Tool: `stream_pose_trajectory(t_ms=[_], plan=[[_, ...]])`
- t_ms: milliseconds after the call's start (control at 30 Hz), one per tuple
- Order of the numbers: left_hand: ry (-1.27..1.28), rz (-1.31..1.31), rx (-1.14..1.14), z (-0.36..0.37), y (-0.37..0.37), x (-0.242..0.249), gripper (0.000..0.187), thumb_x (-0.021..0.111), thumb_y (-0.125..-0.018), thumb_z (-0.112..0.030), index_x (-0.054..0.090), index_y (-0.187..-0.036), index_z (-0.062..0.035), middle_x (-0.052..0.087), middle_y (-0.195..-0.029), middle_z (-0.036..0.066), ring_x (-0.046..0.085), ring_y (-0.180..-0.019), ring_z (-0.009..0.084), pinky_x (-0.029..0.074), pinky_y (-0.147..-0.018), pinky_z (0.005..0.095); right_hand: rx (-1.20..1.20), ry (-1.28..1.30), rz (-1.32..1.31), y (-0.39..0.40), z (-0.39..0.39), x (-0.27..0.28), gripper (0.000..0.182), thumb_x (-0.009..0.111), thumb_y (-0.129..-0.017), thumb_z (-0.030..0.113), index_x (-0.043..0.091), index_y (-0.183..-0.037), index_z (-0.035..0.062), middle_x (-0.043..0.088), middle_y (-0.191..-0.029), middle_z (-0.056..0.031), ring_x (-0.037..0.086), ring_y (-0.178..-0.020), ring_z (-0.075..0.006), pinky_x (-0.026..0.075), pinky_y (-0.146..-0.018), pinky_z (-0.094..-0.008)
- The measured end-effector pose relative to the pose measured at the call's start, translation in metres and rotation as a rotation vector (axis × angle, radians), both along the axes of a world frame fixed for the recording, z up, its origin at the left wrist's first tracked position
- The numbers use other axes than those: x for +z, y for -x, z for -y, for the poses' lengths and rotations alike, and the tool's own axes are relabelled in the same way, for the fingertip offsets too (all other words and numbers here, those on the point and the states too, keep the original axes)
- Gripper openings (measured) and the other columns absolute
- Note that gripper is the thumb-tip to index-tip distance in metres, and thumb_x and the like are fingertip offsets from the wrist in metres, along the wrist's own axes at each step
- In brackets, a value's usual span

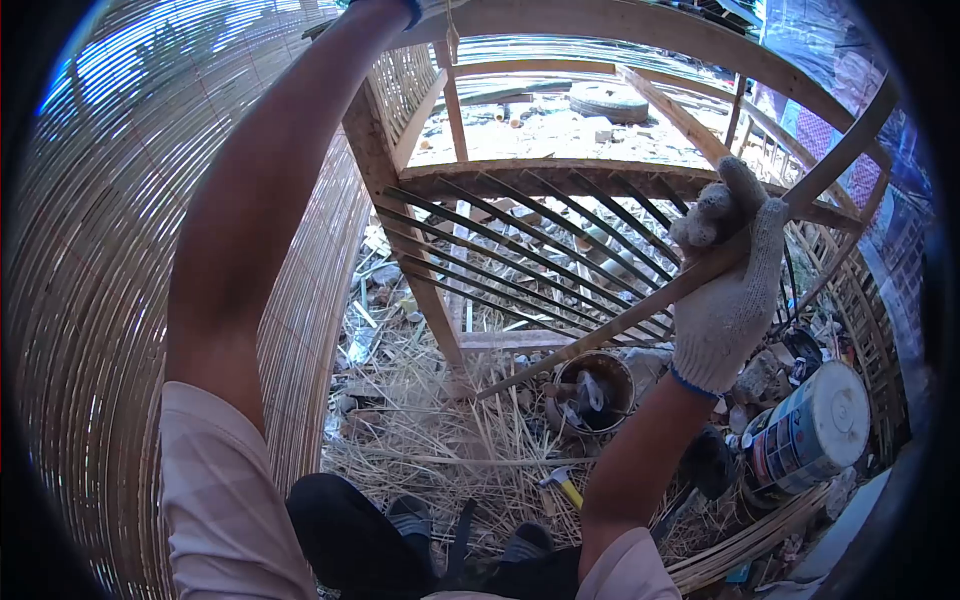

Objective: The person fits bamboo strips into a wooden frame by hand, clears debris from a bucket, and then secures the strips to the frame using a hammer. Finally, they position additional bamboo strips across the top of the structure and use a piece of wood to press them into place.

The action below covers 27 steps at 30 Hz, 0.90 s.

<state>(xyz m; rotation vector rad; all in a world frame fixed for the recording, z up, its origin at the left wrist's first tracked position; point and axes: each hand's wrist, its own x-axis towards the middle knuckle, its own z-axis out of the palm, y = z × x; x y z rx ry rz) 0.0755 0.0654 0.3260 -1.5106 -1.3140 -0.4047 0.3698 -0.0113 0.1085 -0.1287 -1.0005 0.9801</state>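
My right hand (735,270), in a white knit glove, is closed around a long flat bamboo strip (620,320). The strip slants from the straw-covered ground at the lower left up to the upper right. My left arm reaches up to the top edge, where only the cuff and part of my gloved left hand (425,8) show; its fingers are out of view. Beyond my right hand stands a wooden frame (560,180) with several thin dark slats (530,235) slanting across it. Close on the left rises a wall of thin bamboo sticks (130,300).
A hammer (563,487) lies on straw near my feet. Below the strip stands an open metal can (612,372). A labelled bucket (815,430) lies tilted at the right, above loose bamboo strips (765,545). A tire (608,102) lies beyond the frame. Rubble covers the ground.
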Motion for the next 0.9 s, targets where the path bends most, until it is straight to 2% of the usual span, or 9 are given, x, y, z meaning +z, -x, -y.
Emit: stream_pose_trajectory(t_ms=[67,100,133,367,600,633,667,800,900], plan=[[0.049,0.234,-0.161,0.069,-0.030,-0.040,0.049,0.061,-0.097,-0.030,0.065,-0.136,0.0003,0.072,-0.120,0.024,0.068,-0.116,0.0377,0.053,-0.101,0.0436,0.028,-0.043,-0.017,0.003,0.001,-0.001,0.057,0.047,-0.112,0.043,0.066,-0.126,-0.0085,0.069,-0.093,-0.0100,0.060,-0.078,-0.0144,0.048,-0.065,-0.0293],[0.038,0.619,-0.722,0.086,-0.035,-0.061,0.046,0.060,-0.098,-0.028,0.066,-0.134,-0.0017,0.072,-0.122,0.023,0.067,-0.117,0.0383,0.052,-0.103,0.0437,-0.008,-0.032,-0.001,0.006,0.001,0.000,0.058,0.046,-0.112,0.044,0.066,-0.126,-0.0084,0.069,-0.090,-0.0097,0.058,-0.075,-0.0141,0.046,-0.064,-0.0287],[0.083,0.439,-0.729,0.093,-0.010,-0.095,0.036,0.067,-0.103,-0.034,0.071,-0.127,-0.0085,0.077,-0.116,0.014,0.073,-0.106,0.0214,0.061,-0.090,0.0410,0.001,-0.031,-0.003,0.009,0.003,-0.002,0.058,0.046,-0.112,0.044,0.066,-0.126,-0.0084,0.069,-0.090,-0.0097,0.058,-0.075,-0.0141,0.046,-0.064,-0.0287],[0.855,1.234,-0.645,0.193,-0.018,-0.300,0.051,0.061,-0.105,-0.029,0.054,-0.148,-0.0029,0.057,-0.149,0.018,0.058,-0.136,0.0287,0.046,-0.114,0.0438,0.217,-0.078,0.121,0.057,0.017,-0.006,0.058,0.039,-0.115,0.046,0.067,-0.128,-0.0027,0.041,-0.059,0.0053,0.031,-0.051,-0.0054,0.024,-0.049,-0.0263],[1.238,1.415,-0.563,0.204,-0.007,-0.353,0.054,0.057,-0.106,-0.033,0.052,-0.150,-0.0014,0.064,-0.141,0.017,0.061,-0.132,0.0271,0.046,-0.115,0.0422,0.267,0.009,0.212,0.151,0.029,-0.041,0.057,0.039,-0.115,0.046,0.068,-0.124,-0.0010,0.041,-0.059,0.0049,0.031,-0.051,-0.0064,0.026,-0.049,-0.0269],[1.247,1.419,-0.509,0.204,-0.002,-0.353,0.051,0.056,-0.107,-0.030,0.053,-0.149,-0.0014,0.066,-0.138,0.017,0.062,-0.131,0.0263,0.047,-0.113,0.0417,0.401,-0.071,0.246,0.145,0.019,-0.046,0.055,0.041,-0.114,0.047,0.066,-0.131,0.0005,0.060,-0.074,-0.0017,0.052,-0.062,-0.0098,0.043,-0.058,-0.0263],[1.250,1.421,-0.455,0.203,0.003,-0.352,0.048,0.055,-0.108,-0.027,0.053,-0.148,-0.0014,0.067,-0.136,0.017,0.063,-0.130,0.0256,0.048,-0.112,0.0411,0.401,-0.075,0.251,0.146,0.017,-0.047,0.055,0.041,-0.114,0.047,0.066,-0.131,0.0005,0.060,-0.074,-0.0017,0.052,-0.062,-0.0098,0.043,-0.058,-0.0263],[0.769,1.508,-0.698,0.193,0.030,-0.358,0.032,0.051,-0.109,-0.023,0.065,-0.129,-0.0010,0.066,-0.092,0.003,0.060,-0.079,0.0102,0.051,-0.073,0.0289,0.099,-0.095,0.395,0.154,0.027,-0.031,0.054,0.043,-0.113,0.046,0.063,-0.138,0.0015,0.068,-0.097,-0.0079,0.063,-0.083,-0.0153,0.051,-0.076,-0.0304],[0.536,1.494,-0.844,0.181,0.038,-0.308,0.028,0.050,-0.112,-0.024,0.065,-0.122,-0.0027,0.058,-0.082,0.000,0.056,-0.072,0.0081,0.050,-0.068,0.0279,-0.060,-0.102,0.457,0.155,0.031,-0.028,0.054,0.043,-0.113,0.045,0.061,-0.141,0.0020,0.072,-0.108,-0.0110,0.068,-0.094,-0.0181,0.055,-0.085,-0.0325]])
